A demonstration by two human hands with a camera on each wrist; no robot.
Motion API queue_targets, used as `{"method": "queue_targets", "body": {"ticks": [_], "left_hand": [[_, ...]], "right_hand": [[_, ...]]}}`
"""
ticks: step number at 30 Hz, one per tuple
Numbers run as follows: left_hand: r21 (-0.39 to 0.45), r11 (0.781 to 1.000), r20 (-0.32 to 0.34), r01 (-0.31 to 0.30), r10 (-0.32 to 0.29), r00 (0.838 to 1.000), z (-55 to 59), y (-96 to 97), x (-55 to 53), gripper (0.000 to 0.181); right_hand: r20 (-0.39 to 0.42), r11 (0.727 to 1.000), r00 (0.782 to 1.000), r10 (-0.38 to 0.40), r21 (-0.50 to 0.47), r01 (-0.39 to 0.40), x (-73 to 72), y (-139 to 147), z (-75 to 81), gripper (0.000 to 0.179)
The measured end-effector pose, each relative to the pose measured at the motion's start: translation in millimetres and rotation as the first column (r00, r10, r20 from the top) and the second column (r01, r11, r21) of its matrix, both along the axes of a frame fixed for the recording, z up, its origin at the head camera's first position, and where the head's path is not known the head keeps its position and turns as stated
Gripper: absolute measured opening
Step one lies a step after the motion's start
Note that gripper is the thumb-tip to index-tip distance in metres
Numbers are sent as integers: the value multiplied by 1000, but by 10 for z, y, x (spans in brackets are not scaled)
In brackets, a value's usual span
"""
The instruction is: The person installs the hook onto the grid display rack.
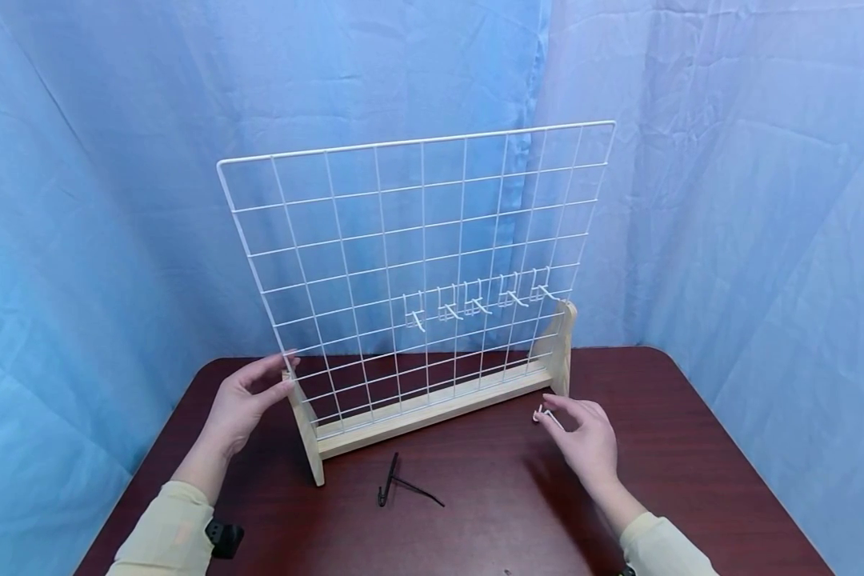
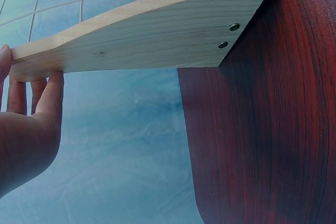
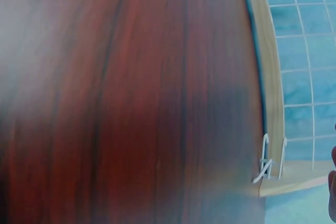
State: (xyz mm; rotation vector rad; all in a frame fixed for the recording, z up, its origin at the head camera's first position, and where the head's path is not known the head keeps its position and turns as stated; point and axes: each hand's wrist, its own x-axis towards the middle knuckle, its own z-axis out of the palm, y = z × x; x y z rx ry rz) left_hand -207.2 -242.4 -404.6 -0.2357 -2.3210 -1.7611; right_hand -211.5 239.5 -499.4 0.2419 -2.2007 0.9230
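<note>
A white wire grid panel (image 1: 422,220) stands upright in a wooden stand (image 1: 432,412). My left hand (image 1: 248,400) grips the top of the stand's left side piece (image 2: 142,40), with the thumb on one face and the fingers behind. Between the thumb and fingertips of my right hand (image 1: 586,440) is a small white wire hook (image 1: 537,415), held just in front of the stand's right end. The right wrist view catches the hook (image 3: 266,167), but only a sliver of fingers (image 3: 333,195). Several white hooks (image 1: 478,306) hang in a row on the grid's lower right half.
A black wire hook (image 1: 392,480) with a long prong lies on the dark red table (image 1: 475,512), in front of the stand. Blue curtains (image 1: 115,160) surround the table at the back and sides. A black strap device (image 1: 225,539) sits at my left sleeve.
</note>
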Motion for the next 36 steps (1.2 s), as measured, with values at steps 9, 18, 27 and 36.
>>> {"method": "queue_targets", "body": {"ticks": [9, 18, 27, 36], "left_hand": [[12, 1000, 0, 2, -2, 1000, -9, -9, -1, 50], [15, 1000, -11, 9, -9, 1000, -14, -17, -7, 50], [5, 1000, -4, 5, -5, 1000, -3, -13, -4, 50], [-16, 1000, 20, -6, 6, 1000, 11, 2, 4, 50]], "right_hand": [[32, 998, 999, -16, 66, 13, -46, 201, -113, 35], [66, 994, 998, -11, 111, 3, -105, 327, -223, 35], [244, 990, 970, -7, 136, -27, -126, 424, -273, 43], [448, 974, 894, 15, 197, -115, -165, 504, -278, 55]]}}
